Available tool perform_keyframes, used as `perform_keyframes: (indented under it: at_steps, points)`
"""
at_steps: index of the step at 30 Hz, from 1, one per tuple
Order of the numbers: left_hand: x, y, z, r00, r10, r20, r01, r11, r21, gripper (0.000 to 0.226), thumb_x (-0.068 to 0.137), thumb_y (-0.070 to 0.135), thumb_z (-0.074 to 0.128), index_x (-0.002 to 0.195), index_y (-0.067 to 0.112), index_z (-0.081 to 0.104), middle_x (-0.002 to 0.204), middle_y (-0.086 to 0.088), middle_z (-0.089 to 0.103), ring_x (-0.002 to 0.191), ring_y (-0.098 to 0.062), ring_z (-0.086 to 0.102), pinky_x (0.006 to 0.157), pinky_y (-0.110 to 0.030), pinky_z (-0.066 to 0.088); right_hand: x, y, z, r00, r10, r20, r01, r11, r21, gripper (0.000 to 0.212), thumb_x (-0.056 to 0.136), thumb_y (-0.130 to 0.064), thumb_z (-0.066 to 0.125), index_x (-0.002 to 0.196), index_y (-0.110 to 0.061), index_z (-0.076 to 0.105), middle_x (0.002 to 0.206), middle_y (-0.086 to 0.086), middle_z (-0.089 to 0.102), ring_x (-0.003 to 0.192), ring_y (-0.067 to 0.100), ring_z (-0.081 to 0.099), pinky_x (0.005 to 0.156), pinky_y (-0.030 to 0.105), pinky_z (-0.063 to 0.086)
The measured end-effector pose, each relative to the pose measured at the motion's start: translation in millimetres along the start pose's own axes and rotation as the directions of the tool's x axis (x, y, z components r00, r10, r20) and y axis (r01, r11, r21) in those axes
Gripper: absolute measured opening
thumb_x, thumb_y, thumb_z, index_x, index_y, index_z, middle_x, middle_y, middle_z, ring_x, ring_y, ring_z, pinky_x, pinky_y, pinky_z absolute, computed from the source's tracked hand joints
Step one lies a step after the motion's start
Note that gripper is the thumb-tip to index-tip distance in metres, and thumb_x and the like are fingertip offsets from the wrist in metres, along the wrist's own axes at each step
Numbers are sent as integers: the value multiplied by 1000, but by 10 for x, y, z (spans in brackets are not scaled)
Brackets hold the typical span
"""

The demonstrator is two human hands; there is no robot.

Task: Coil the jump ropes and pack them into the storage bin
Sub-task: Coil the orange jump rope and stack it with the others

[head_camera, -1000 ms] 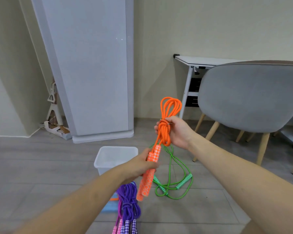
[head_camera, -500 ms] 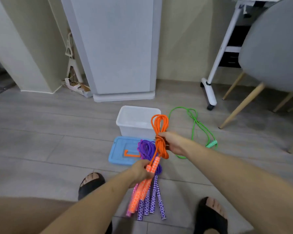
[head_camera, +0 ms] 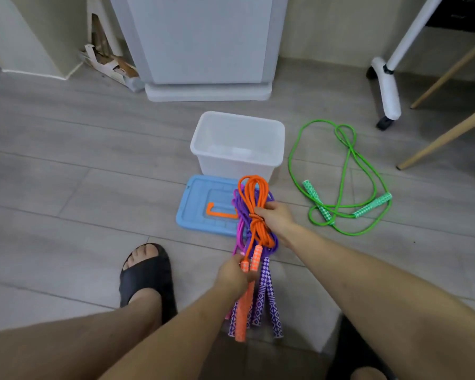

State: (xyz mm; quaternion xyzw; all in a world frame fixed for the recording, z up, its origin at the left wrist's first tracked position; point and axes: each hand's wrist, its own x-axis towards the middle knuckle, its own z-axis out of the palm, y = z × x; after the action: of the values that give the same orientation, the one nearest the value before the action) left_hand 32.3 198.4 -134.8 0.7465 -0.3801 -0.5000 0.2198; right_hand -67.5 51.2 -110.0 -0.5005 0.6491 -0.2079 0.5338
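Coiled orange jump rope (head_camera: 254, 215) is gripped at its knot by right hand (head_camera: 275, 216), handles clamped in left hand (head_camera: 234, 275). White storage bin (head_camera: 237, 145) stands open on floor, nothing seen inside; blue lid (head_camera: 203, 204) beside it. Green jump rope (head_camera: 346, 182) lies uncoiled rightward.

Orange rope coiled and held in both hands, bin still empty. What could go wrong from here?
1. The orange jump rope bundle is pinched only at its knot by the right hand; the loops may slip loose before reaching the translucent white storage bin.
2. The left hand grips the handles; once released, they may catch the bin's rim.
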Motion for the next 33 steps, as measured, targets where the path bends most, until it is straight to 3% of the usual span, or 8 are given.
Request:
perform_keyframes:
  at_steps: [5,11,14,16,19,22,27,33]
  points:
    - [77,-78,56,999,-4,-40,5,1000,25,36,84,16,79,118,9,66,92,-6,61,84,-18,56,72,-24,41,127,156,26,997,36,-70,-38,999,-27,20,83,-24,71,71,-8,71,64,9,68,61,19,62,64,39,50]
    - [67,89,150,1000,3,-17,-3,1000,-10,27,78,17,84,87,29,61,73,6,59,67,-15,58,60,-27,48,112,317,-252,967,24,-253,-33,999,-33,34,92,-29,60,66,-8,67,69,13,69,76,28,66,70,42,51]
    - [63,116,221,999,33,-22,-32,999,38,22,81,18,81,88,24,61,73,9,58,65,-8,55,52,-12,36,139,506,-340,990,137,-29,-134,987,92,41,94,-43,63,88,-5,75,85,17,75,82,33,71,80,47,56]
    - [59,113,236,998,43,-39,-40,997,66,20,82,16,80,89,20,62,76,6,60,71,-11,56,51,-8,34,77,555,-364,977,178,113,-200,955,221,28,101,-30,61,97,-5,72,90,18,70,76,28,66,78,43,54]
    - [87,82,243,998,36,-43,-32,995,94,17,82,17,80,86,19,64,79,3,63,74,-15,60,54,-9,37,107,675,-394,989,65,134,-80,991,104,12,99,-15,62,99,-9,73,93,14,73,81,26,66,80,45,56]
    - [141,85,230,997,41,-58,-35,994,105,20,82,20,80,80,25,61,70,6,60,68,-20,63,64,-29,52,226,840,-387,993,14,117,-7,998,-67,16,86,-33,66,89,-20,75,89,4,76,84,23,69,87,50,57]
    - [242,126,197,992,78,-99,-63,988,140,16,84,18,77,91,19,63,68,6,56,70,-17,55,60,-28,39,324,963,-347,997,47,54,-40,992,-117,15,84,-37,73,74,-26,76,82,9,78,80,34,73,78,53,57]
    - [307,194,246,980,130,-148,-107,982,155,8,90,16,69,92,18,62,76,3,59,71,-13,54,66,-29,38,151,781,-449,990,97,104,-95,995,-17,11,92,-19,75,86,-11,79,63,13,61,55,24,54,55,33,49]
